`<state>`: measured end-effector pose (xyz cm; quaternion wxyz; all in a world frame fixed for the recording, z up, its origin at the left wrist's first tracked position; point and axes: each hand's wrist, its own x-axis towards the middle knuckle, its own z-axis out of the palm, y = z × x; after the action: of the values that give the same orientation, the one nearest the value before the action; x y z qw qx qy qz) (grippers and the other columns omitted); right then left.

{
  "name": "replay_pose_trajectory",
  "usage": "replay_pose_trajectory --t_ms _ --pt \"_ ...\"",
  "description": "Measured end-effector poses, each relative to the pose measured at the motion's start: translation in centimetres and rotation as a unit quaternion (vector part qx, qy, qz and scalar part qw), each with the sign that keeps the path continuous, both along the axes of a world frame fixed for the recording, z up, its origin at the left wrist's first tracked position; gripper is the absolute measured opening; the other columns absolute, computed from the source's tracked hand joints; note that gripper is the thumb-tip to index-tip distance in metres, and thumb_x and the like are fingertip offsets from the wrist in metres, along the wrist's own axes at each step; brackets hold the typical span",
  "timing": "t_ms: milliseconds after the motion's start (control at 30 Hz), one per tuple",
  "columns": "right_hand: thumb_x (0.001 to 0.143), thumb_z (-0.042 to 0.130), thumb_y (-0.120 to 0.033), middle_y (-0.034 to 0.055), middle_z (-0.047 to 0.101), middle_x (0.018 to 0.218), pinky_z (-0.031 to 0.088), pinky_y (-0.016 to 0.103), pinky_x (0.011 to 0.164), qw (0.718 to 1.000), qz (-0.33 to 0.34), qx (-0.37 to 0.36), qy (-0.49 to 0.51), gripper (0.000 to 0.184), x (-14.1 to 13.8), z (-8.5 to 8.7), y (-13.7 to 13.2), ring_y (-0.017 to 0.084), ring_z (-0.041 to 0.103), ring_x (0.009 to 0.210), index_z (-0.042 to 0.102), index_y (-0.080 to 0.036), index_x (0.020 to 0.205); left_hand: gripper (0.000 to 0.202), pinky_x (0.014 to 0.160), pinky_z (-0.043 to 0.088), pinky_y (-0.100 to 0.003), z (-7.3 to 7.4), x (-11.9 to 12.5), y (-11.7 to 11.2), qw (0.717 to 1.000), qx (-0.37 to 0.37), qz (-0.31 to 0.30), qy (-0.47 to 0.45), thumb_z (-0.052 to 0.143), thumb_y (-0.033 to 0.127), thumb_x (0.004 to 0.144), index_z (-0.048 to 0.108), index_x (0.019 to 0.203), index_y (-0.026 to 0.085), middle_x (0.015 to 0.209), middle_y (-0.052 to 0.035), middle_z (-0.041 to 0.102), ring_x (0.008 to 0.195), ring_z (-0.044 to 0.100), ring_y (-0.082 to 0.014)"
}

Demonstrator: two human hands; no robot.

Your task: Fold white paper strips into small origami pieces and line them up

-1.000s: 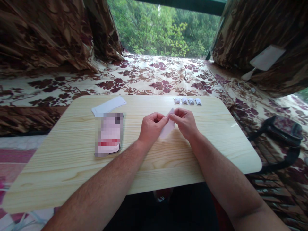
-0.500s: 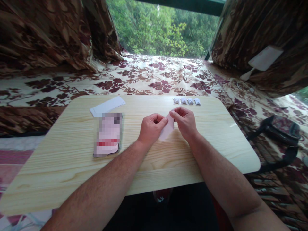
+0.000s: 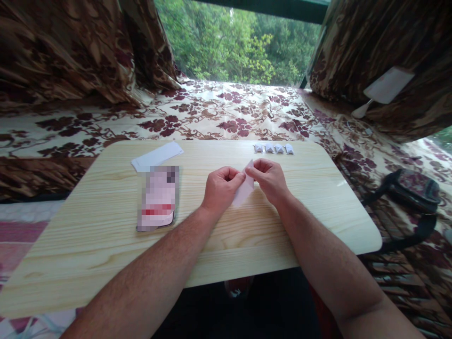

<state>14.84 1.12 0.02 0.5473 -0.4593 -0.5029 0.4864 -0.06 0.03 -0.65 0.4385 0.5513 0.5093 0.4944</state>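
The left hand (image 3: 221, 188) and right hand (image 3: 270, 180) pinch one white paper strip (image 3: 243, 190) between thumbs and fingertips, above the middle of the tabletop (image 3: 106, 245). Four folded paper pieces (image 3: 273, 149) line the far edge. A paper stack (image 3: 157, 156) and phone (image 3: 157, 197) lie toward the far left corner.

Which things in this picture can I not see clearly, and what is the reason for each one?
- Head view: the upper end of the white paper strip, covered by the pinching fingertips of the left hand and right hand.
- Head view: the face of the flat pink rectangular thing on the light wooden table, blurred into blocks.
- Head view: the exact shape of the four small folded white paper pieces, too small.
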Motion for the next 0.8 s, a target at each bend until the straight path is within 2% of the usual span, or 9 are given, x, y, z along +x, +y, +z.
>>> replay_pose_trajectory --t_ms 800 --pt "0.074 0.074 -0.035 -0.0019 0.059 0.06 0.038 0.025 0.053 0.999 0.009 0.011 -0.035 0.021 0.22 -0.01 0.01 0.011 0.049 0.055 0.065 -0.017 0.066 0.032 0.049 0.034 -0.023 -0.08 -0.1 -0.04 1.0 -0.006 -0.001 0.01 0.074 0.045 0.075 0.066 0.066 0.016 0.059 0.0013 0.058 0.054 0.047 -0.0101"
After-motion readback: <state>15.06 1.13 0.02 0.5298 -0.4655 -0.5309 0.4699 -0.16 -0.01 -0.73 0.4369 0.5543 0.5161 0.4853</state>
